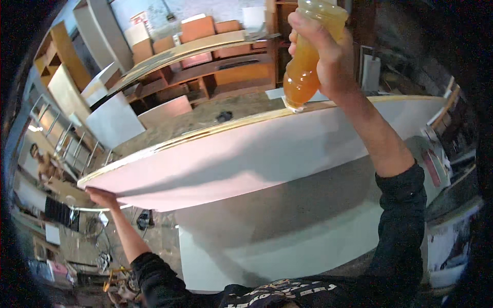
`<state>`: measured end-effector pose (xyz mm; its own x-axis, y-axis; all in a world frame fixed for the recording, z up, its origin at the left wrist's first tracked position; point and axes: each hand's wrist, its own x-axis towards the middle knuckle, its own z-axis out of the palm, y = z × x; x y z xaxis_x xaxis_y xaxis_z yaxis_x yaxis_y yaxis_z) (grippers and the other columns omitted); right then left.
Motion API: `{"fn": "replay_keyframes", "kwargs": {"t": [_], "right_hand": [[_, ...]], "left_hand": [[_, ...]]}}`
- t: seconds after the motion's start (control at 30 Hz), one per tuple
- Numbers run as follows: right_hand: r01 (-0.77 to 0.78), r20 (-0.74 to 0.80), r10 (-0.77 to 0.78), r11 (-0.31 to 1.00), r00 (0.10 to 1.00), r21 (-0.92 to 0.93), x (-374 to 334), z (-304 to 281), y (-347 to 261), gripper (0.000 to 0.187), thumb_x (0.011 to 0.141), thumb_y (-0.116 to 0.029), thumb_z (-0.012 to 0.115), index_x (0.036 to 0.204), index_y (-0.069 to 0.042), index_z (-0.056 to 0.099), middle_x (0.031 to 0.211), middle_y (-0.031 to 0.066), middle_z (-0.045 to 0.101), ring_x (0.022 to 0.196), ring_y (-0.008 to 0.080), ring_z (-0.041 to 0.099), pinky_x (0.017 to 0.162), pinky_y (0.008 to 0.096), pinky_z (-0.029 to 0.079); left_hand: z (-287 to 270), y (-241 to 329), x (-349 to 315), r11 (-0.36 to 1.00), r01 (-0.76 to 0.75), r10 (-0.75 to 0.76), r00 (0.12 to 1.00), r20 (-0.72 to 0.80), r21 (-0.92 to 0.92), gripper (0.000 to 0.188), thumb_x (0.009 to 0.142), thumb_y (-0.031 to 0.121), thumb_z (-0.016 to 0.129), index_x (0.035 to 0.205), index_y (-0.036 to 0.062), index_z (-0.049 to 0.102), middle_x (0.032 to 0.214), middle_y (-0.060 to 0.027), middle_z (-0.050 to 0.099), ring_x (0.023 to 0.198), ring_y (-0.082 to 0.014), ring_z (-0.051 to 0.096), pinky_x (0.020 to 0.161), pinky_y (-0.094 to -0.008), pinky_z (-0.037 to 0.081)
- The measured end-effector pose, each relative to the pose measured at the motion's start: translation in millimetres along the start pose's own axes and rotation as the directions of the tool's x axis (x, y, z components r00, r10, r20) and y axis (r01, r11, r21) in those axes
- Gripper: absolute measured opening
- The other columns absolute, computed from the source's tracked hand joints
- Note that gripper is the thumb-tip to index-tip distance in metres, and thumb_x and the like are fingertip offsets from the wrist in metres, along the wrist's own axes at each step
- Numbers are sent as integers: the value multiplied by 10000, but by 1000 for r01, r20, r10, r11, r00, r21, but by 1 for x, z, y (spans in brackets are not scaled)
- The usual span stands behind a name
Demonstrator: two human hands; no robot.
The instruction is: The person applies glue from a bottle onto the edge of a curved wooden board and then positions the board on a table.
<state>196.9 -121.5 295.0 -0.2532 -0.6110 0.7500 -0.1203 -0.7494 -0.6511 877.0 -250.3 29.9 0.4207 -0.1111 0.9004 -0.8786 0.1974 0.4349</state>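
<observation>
A long white board (241, 154) stands on its edge in front of me, its pale wooden top edge running from the left up to the far right. At its left end my left hand (102, 197) grips the corner. My right hand (328, 59) is closed around a clear plastic bottle (303, 77) holding amber liquid, probably glue. The bottle is tilted with its narrow whitish tip down, at the board's top edge right of the middle. Below the upright board lies a flat white panel (226, 262), partly in shadow.
Behind the board, a low brown shelf unit (241, 77) and loose panels (115, 120) stand along the wall. A metal ladder (64, 133) leans at the left, near another person (46, 164). Cables and tools (105, 256) lie on the floor at the lower left.
</observation>
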Motion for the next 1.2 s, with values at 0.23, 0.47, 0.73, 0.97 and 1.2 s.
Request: {"fn": "replay_keyframes", "kwargs": {"t": [0.23,0.47,0.73,0.97,1.2], "right_hand": [[33,208,-63,989,976,145,-19,101,-2,335,863,-369,723,924,-44,666,757,32,630,666,127,629,642,279,505],[-18,403,-156,918,902,396,-34,146,23,401,1015,-312,518,1272,-6,553,970,105,624,864,190,632,777,323,498],[-491,699,-69,663,711,565,-137,102,-21,776,802,-404,813,1312,-26,367,905,108,616,776,210,643,727,350,534],[-655,643,491,755,588,23,-253,6,48,647,695,-246,851,1205,12,548,1025,203,701,730,196,696,638,332,578],[-851,41,860,509,509,-125,-435,-50,77,510,843,-237,731,1230,20,521,980,203,700,624,206,681,536,339,582]], "left_hand": [[-25,14,10,924,343,-340,939,44,-169,638,1053,512,351,996,-80,581,917,-255,646,817,-311,580,760,-462,472],[7,43,-2,989,-46,26,990,-136,-143,428,1066,284,400,953,-49,644,796,-219,656,695,-382,578,662,-422,473],[-22,84,5,930,219,-227,974,7,-296,581,1053,442,367,828,-45,590,684,-191,591,613,-294,509,590,-422,409],[-14,110,7,879,284,-270,959,90,-384,584,1072,446,353,784,-33,523,659,-94,514,656,-170,428,621,-375,386],[-24,93,4,840,287,-256,958,129,-460,555,1058,443,414,771,-19,522,653,-63,485,642,-146,431,572,-358,367]]}}
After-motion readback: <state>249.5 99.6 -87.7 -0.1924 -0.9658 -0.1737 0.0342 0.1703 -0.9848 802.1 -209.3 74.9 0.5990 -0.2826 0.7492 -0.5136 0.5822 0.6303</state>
